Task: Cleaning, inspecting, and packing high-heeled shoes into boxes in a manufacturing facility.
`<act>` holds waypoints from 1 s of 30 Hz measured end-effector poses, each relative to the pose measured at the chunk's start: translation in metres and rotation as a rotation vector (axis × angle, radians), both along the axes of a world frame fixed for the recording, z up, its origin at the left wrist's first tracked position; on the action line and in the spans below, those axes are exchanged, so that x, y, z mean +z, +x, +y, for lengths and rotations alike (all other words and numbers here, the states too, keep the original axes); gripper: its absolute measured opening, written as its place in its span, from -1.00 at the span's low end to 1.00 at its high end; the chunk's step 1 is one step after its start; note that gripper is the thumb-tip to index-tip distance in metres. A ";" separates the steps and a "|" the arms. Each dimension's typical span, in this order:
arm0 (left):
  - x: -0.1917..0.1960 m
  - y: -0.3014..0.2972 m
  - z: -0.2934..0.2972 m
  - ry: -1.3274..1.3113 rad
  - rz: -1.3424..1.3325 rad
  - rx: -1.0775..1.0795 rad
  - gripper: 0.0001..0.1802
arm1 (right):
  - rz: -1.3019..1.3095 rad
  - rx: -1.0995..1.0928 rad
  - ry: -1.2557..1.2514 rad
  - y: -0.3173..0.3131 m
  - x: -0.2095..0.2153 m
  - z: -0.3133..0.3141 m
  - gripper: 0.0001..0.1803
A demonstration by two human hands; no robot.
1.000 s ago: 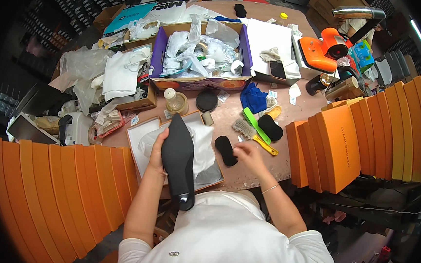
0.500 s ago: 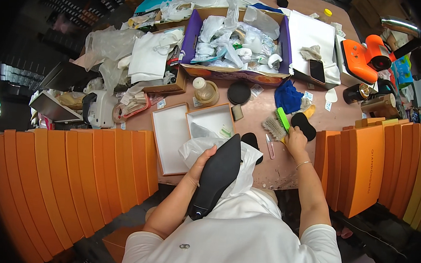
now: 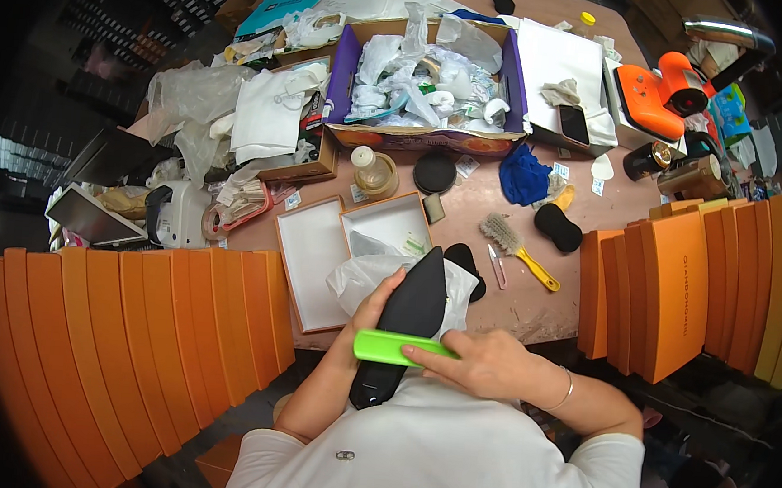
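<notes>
A: How are the person's hands sitting?

B: The left hand point(image 3: 376, 299) is cupping the side of a black pointed shoe point(image 3: 406, 322), fingers wrapped along its edge, holding it sole-up against the chest. The right hand point(image 3: 482, 364) is coming in from the right, fingers pressed together around a bright green brush point(image 3: 397, 348), which is lying crosswise on the sole.

A: Where is the shoe pointing?

B: Its toe is reaching over the white tissue paper point(image 3: 362, 274) in the open white shoebox point(image 3: 312, 266) at the near edge of the surface point(image 3: 532, 299).

A: What is lying nearby, counted?

B: One yellow-handled brush point(image 3: 516, 250), two black oval pads point(image 3: 558, 227), one blue cloth point(image 3: 523, 175), one purple cardboard box point(image 3: 421, 139).
</notes>
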State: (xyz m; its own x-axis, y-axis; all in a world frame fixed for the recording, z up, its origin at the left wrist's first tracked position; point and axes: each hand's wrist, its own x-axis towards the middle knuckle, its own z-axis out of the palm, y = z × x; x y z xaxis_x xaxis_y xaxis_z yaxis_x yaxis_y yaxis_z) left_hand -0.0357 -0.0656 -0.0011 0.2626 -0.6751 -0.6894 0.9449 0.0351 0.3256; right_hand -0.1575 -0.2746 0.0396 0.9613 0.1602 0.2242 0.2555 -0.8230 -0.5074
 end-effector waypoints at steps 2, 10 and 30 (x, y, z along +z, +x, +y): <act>-0.018 -0.006 0.010 0.042 -0.203 0.041 -0.50 | 0.165 0.093 -0.266 -0.006 0.001 -0.001 -0.50; -0.056 0.004 0.023 -0.172 -0.418 -0.100 -0.45 | -0.022 -0.172 -0.020 -0.010 -0.001 -0.004 -0.58; -0.044 -0.094 -0.071 -0.439 -0.193 -0.414 -0.43 | -0.119 -0.605 0.542 -0.175 -0.008 0.032 -0.53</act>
